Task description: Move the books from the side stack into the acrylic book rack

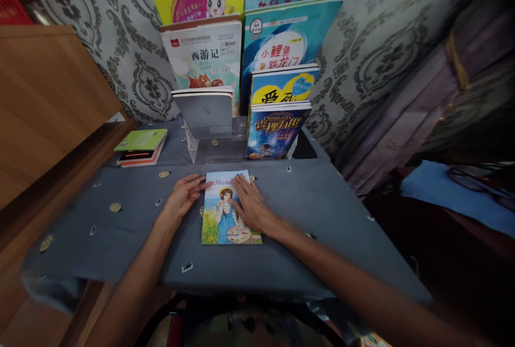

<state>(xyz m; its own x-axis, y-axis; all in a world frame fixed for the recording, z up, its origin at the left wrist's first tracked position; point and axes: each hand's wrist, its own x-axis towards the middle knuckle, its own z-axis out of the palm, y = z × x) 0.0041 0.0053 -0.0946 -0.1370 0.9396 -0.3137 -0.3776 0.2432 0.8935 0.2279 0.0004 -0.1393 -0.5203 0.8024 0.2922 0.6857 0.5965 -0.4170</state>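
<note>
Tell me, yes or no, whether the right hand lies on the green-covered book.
No, the right hand rests on the illustrated paperback with the yellow-hatted figure, while the green-covered book lies apart, farther left.

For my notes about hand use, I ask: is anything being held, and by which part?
No clear grip shows: the book lies flat, the right hand resting on its cover's right side, the left hand at its upper left edge.

Gray wall (147, 81) (ornate ptn.) | wood furn. (52, 84) L | tied curtain (410, 103) R
</note>
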